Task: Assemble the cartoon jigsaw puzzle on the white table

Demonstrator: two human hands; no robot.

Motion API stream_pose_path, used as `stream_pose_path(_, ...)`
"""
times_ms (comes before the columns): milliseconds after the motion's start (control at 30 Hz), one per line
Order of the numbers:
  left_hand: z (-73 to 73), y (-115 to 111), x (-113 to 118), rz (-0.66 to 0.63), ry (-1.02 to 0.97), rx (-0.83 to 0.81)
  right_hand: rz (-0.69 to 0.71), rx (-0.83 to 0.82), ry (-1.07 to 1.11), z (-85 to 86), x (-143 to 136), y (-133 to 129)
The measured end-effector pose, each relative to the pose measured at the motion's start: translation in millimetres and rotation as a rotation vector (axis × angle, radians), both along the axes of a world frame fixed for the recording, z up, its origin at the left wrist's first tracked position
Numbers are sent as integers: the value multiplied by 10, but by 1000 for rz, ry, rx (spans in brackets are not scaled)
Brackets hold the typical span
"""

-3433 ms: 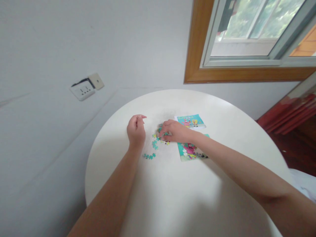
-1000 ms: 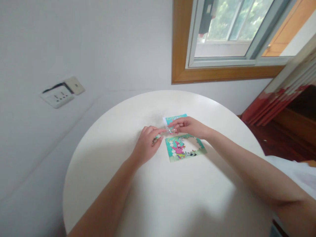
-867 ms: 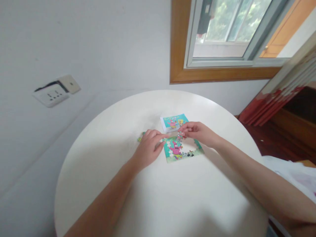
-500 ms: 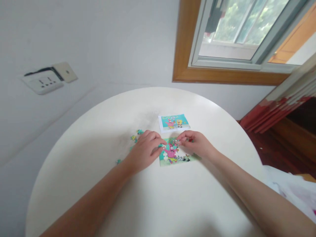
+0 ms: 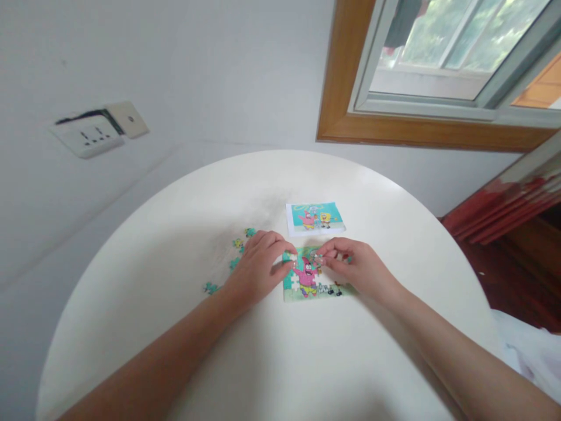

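Observation:
A partly assembled jigsaw puzzle [image 5: 309, 287] lies flat on the table, showing a pink cartoon starfish and white gaps among the pieces. My right hand [image 5: 353, 262] pinches a small puzzle piece [image 5: 318, 258] between thumb and forefinger over the upper middle of the puzzle, hiding its right part. At the left edge rests my left hand [image 5: 262, 266], its thumb and forefinger apart beside a gap. Several loose teal and yellow pieces [image 5: 211, 287] lie left of that hand, which partly hides them. Behind the puzzle is a picture card [image 5: 316, 218] with the starfish and a yellow figure.
The round white table [image 5: 280, 362] stands near a white wall with a socket [image 5: 94, 137]. A wood-framed window [image 5: 421, 131] is at the upper right, with a red and cream curtain [image 5: 495, 202] below it. White plastic-like material [image 5: 530, 351] shows at the right edge.
The view has shifted slightly. My right hand still pinches its piece over the upper middle of the puzzle. The left finger and thumb stay near the left edge, with a white gap now showing between them.

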State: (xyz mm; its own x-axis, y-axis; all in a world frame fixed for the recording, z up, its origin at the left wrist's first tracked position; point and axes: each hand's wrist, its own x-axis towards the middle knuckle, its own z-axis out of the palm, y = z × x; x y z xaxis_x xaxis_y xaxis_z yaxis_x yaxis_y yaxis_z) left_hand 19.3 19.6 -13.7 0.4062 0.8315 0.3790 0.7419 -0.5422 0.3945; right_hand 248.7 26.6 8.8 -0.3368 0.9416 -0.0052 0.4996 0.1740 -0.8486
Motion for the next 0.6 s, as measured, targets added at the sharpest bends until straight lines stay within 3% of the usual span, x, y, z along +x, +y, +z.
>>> stream_pose_path(167, 54, 15, -45, 7, -43, 18, -10, -151, 11, -23, 49, 6)
stream_pose_path(400, 64, -14, -53, -112, -12, 68, 60, 114, -153, 10, 60, 29)
stream_pose_path(600, 62, -46, -35, -154, 9, 25, 65, 111, -163, -49, 38, 53)
